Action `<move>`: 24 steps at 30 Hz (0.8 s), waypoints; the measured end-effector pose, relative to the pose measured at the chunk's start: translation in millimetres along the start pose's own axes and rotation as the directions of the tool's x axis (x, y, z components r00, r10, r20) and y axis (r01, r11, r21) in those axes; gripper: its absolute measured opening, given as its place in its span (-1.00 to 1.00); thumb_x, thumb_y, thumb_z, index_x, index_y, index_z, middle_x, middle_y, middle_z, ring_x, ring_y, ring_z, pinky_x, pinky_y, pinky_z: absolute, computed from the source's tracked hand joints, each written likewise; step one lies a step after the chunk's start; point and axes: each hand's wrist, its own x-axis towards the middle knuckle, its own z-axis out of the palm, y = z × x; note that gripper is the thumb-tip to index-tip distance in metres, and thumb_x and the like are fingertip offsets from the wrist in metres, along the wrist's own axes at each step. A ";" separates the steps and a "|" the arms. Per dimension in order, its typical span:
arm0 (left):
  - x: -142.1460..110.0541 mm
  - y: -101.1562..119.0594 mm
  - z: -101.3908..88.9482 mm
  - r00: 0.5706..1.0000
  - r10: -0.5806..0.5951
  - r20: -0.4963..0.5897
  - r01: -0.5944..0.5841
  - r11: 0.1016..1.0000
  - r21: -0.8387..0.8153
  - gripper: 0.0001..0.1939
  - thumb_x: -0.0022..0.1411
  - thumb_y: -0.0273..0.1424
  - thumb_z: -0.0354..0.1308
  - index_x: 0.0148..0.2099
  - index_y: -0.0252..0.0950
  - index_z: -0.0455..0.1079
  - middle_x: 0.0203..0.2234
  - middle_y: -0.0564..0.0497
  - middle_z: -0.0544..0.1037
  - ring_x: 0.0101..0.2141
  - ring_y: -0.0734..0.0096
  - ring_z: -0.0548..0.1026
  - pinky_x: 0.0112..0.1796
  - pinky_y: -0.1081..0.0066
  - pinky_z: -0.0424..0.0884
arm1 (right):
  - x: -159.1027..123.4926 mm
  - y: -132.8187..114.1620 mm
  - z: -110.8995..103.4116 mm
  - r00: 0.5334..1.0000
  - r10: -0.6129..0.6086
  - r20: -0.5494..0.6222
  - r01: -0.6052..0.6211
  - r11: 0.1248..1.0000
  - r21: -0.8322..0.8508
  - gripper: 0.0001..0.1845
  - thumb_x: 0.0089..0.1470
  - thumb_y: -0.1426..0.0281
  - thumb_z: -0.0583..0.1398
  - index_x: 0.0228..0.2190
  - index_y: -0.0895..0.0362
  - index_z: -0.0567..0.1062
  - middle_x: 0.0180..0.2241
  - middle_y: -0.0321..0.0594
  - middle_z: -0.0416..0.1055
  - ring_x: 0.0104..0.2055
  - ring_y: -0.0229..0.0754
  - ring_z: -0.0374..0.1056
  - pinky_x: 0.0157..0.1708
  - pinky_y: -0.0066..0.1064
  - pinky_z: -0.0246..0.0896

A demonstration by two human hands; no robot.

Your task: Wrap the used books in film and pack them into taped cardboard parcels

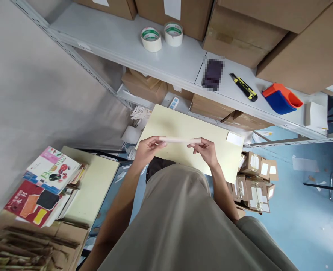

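A narrow cream-coloured strip, which looks like masking tape [177,139], is stretched nearly level above the pale yellow table [166,122]. My left hand [152,147] pinches one end between thumb and fingers. At the other end, my right hand [204,148] pinches it the same way, some fingers curled below. Two rolls of white tape, the left roll [151,42] and the right roll [173,37], stand on the shelf beyond. A white paper slip [234,138] lies at the table's right side.
The grey shelf [172,62] holds cardboard boxes [239,41], a yellow-black utility knife [243,87], an orange-blue tape dispenser [282,98] and a blurred dark item [213,73]. Small labelled boxes [252,184] stack at the right. Printed cartons [52,169] sit on a side table [96,180] at left.
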 end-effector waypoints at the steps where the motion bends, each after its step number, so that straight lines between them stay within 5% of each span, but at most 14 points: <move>1: -1.1 1.7 2.3 1.000 -0.008 -0.024 0.008 1.000 0.011 -0.48 0.16 0.12 0.56 -0.20 -0.26 0.73 -0.40 -0.10 0.72 -0.34 0.21 0.65 -0.27 0.32 0.58 | -1.3 -3.1 2.8 1.000 0.016 -0.010 -0.016 1.000 -0.003 -0.49 0.08 -0.12 0.54 -0.28 0.07 0.72 -0.38 -0.14 0.74 -0.48 -0.15 0.50 -0.46 -0.29 0.41; 6: -5.3 6.7 9.4 0.995 -0.054 -0.078 0.055 0.998 0.007 -0.46 0.20 0.17 0.50 -0.35 -0.24 0.68 -0.64 0.03 0.53 -0.59 0.41 0.40 -0.50 0.38 0.35 | -8.6 -11.1 14.0 0.997 0.062 -0.043 -0.063 0.998 -0.007 -0.39 0.12 -0.23 0.49 -0.37 0.07 0.65 -0.46 -0.13 0.71 -0.60 -0.23 0.36 -0.59 -0.33 0.27; 10: -8.7 9.2 8.4 0.996 -0.045 -0.077 0.046 0.999 0.007 -0.44 0.18 0.20 0.52 -0.33 -0.24 0.68 -0.61 0.01 0.58 -0.59 0.40 0.44 -0.51 0.38 0.36 | -13.2 -5.3 15.9 0.996 0.065 -0.053 -0.065 0.998 0.006 -0.37 0.10 -0.26 0.49 -0.37 0.05 0.62 -0.44 -0.14 0.73 -0.64 -0.26 0.32 -0.61 -0.34 0.21; 15: -15.1 14.3 4.3 0.995 -0.062 -0.076 0.059 0.998 -0.032 -0.30 0.29 0.32 0.36 -0.33 -0.29 0.67 -0.44 -0.18 0.73 -0.56 0.34 0.54 -0.59 0.38 0.27 | -18.6 2.0 13.8 0.999 0.035 -0.024 -0.035 0.999 0.036 -0.30 0.21 -0.35 0.37 -0.33 0.05 0.60 -0.30 -0.05 0.78 -0.54 -0.17 0.52 -0.56 -0.33 0.26; 18: -17.5 16.3 1.1 0.997 -0.069 -0.041 0.067 0.997 -0.050 -0.29 0.27 0.33 0.36 -0.24 -0.31 0.73 -0.28 -0.22 0.78 -0.46 0.26 0.64 -0.57 0.39 0.36 | -20.3 5.4 12.6 0.999 0.026 -0.044 -0.023 0.998 0.062 -0.22 0.28 -0.43 0.22 -0.27 0.05 0.68 -0.22 -0.03 0.78 -0.36 -0.06 0.64 -0.44 -0.27 0.42; 21: -18.5 15.2 -1.9 0.997 -0.079 -0.013 0.079 0.996 -0.047 -0.35 0.18 0.24 0.49 -0.08 -0.27 0.77 -0.16 -0.17 0.80 -0.33 0.19 0.70 -0.48 0.38 0.51 | -20.5 9.5 11.7 0.996 -0.002 -0.092 0.006 0.999 0.040 -0.34 0.16 -0.33 0.43 -0.15 0.01 0.75 -0.19 -0.14 0.76 -0.18 -0.01 0.64 -0.24 -0.24 0.52; 24: -19.5 11.1 -3.7 0.992 -0.126 0.007 0.126 0.989 -0.083 -0.38 0.11 0.14 0.57 -0.01 -0.24 0.77 -0.19 -0.12 0.79 -0.33 0.19 0.70 -0.41 0.34 0.60 | -20.8 12.8 11.1 0.995 -0.009 -0.095 0.013 0.999 0.043 -0.41 0.09 -0.19 0.54 -0.07 -0.03 0.75 -0.26 -0.25 0.72 -0.25 -0.10 0.55 -0.24 -0.27 0.48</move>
